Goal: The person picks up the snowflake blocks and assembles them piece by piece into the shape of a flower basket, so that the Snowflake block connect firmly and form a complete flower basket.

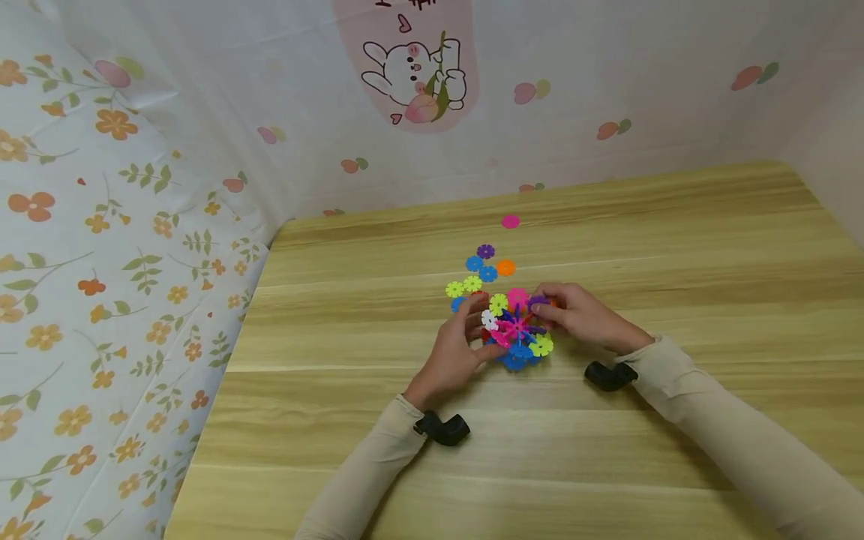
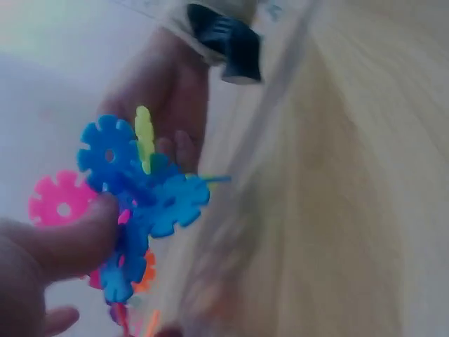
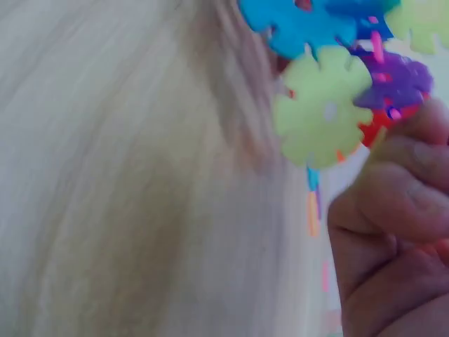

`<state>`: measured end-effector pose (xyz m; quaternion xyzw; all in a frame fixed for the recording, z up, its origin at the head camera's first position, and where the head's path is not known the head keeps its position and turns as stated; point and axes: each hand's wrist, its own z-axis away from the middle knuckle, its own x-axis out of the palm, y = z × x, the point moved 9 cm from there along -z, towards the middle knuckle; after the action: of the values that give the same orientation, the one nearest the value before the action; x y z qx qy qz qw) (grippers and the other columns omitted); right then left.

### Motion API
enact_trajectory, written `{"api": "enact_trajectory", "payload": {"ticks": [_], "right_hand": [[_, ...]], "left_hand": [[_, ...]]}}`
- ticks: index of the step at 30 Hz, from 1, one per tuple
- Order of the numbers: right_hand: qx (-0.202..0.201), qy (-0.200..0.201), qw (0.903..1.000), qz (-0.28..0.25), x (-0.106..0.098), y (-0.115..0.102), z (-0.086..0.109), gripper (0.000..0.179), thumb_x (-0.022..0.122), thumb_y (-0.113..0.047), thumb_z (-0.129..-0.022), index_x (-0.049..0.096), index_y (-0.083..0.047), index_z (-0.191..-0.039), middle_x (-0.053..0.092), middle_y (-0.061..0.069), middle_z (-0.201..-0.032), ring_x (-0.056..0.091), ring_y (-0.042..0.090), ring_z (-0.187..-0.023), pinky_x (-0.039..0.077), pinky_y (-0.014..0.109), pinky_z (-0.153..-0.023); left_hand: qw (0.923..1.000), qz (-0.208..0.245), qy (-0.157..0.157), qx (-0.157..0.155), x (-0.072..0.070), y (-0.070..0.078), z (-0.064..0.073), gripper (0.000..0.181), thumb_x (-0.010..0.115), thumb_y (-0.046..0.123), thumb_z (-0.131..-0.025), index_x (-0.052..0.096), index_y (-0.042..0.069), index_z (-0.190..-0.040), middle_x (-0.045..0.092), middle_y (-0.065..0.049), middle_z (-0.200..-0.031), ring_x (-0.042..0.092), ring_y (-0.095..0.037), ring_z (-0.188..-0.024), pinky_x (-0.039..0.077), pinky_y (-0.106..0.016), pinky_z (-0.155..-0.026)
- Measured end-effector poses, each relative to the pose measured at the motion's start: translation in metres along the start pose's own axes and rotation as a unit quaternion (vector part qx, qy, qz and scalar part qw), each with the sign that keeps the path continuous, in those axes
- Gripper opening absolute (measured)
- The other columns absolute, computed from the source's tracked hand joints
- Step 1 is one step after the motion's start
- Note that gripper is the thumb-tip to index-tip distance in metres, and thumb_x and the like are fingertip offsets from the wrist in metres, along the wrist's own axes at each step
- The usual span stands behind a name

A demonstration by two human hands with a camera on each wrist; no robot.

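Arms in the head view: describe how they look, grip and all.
The left sleeve and right sleeve are long, plain and beige, each with a curved black fitting at its wrist end. The left grip and right grip are ungloved; no cables show.

Loose discs (image 1: 487, 274) lie behind the joined cluster (image 1: 517, 328).

Dark characters (image 1: 424, 4) on the backdrop (image 1: 574, 52) are cut off, leaving nothing legible.
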<state>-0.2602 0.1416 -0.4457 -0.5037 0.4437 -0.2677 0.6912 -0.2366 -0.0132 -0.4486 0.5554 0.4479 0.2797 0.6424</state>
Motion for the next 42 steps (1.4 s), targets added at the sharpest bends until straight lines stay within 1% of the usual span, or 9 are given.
{"api": "enact_trajectory", "payload": {"ticks": [3,7,10,13,19,26,33,37,42], "right_hand": [[-0.020,0.034,0.9991,0.018,-0.004,-0.010,0.002,0.019,0.049,-0.016,-0.098,0.056,0.000,-0.092,0.049,0.011,-0.066,0.040,0.016,-0.050,0.037,0.026,-0.044],[-0.074,0.089,0.9900,0.081,-0.007,-0.033,0.009,0.014,0.051,-0.014,-0.097,0.058,-0.003,-0.092,0.053,0.007,-0.070,0.045,0.018,-0.056,0.040,0.026,-0.048],[-0.124,0.109,0.9781,0.127,-0.001,-0.050,0.016,0.007,0.054,-0.011,-0.095,0.059,-0.007,-0.092,0.058,0.004,-0.073,0.046,0.015,-0.057,0.041,0.025,-0.047],[-0.155,0.098,0.9707,0.156,0.008,-0.060,0.020,0.004,0.056,-0.010,-0.093,0.059,-0.010,-0.096,0.059,0.000,-0.073,0.045,0.011,-0.054,0.039,0.024,-0.045],[-0.174,0.045,0.9677,0.177,0.010,-0.067,0.032,0.022,0.062,-0.005,-0.089,0.059,-0.011,-0.110,0.050,-0.008,-0.069,0.039,0.007,-0.051,0.037,0.022,-0.045],[-0.205,0.060,0.9657,0.147,0.000,-0.075,0.043,0.036,0.071,-0.008,-0.082,0.057,-0.015,-0.114,0.032,-0.008,-0.059,0.029,0.005,-0.047,0.033,0.022,-0.048],[-0.029,0.040,0.9972,-0.056,-0.012,-0.041,0.040,0.024,0.048,-0.021,-0.098,0.061,-0.001,-0.102,0.033,0.004,-0.054,0.026,0.016,-0.043,0.030,0.030,-0.041],[0.058,-0.009,0.9850,-0.162,-0.001,-0.026,0.036,0.031,0.053,-0.024,-0.096,0.061,0.006,-0.097,0.030,0.000,-0.054,0.023,0.014,-0.043,0.021,0.029,-0.039],[0.084,-0.030,0.9613,-0.261,0.007,-0.025,0.032,0.024,0.056,-0.017,-0.094,0.061,0.006,-0.090,0.030,-0.002,-0.055,0.020,0.013,-0.044,0.015,0.028,-0.042]], "left_hand": [[0.9899,0.138,-0.019,-0.027,0.001,-0.002,0.001,0.080,0.073,0.006,-0.079,0.027,0.019,-0.143,0.043,-0.006,-0.134,0.052,-0.021,-0.114,0.046,-0.034,-0.090],[0.9561,0.287,-0.033,-0.050,0.005,0.000,0.001,0.064,0.064,0.008,-0.088,0.029,0.019,-0.141,0.051,-0.011,-0.123,0.056,-0.020,-0.101,0.048,-0.035,-0.084],[0.9393,0.336,0.019,-0.064,0.004,-0.001,-0.001,0.057,0.063,0.007,-0.088,0.035,0.012,-0.137,0.060,-0.014,-0.111,0.060,-0.020,-0.090,0.049,-0.033,-0.080],[0.9350,0.336,0.081,-0.078,0.002,-0.005,0.000,0.057,0.069,0.001,-0.081,0.040,0.009,-0.130,0.063,-0.016,-0.104,0.064,-0.021,-0.085,0.052,-0.031,-0.077],[0.9555,0.276,0.102,-0.024,-0.007,0.006,0.005,0.053,0.072,-0.003,-0.076,0.049,0.009,-0.123,0.060,-0.016,-0.108,0.063,-0.024,-0.089,0.053,-0.034,-0.076],[0.9712,0.213,0.082,0.067,-0.010,0.031,0.008,0.054,0.069,-0.008,-0.078,0.045,0.001,-0.125,0.058,-0.017,-0.113,0.059,-0.025,-0.101,0.050,-0.037,-0.083],[0.9713,0.171,0.084,0.143,-0.011,0.056,0.014,0.053,0.067,-0.018,-0.072,0.045,-0.009,-0.120,0.057,-0.025,-0.106,0.060,-0.021,-0.091,0.051,-0.035,-0.081],[0.9725,0.145,0.077,0.165,-0.010,0.071,0.017,0.051,0.065,-0.020,-0.071,0.044,-0.012,-0.117,0.056,-0.028,-0.105,0.060,-0.021,-0.091,0.051,-0.039,-0.080],[0.9738,0.118,0.078,0.178,-0.009,0.076,0.017,0.049,0.066,-0.018,-0.071,0.045,-0.011,-0.115,0.057,-0.027,-0.105,0.061,-0.023,-0.091,0.051,-0.042,-0.079]]}}
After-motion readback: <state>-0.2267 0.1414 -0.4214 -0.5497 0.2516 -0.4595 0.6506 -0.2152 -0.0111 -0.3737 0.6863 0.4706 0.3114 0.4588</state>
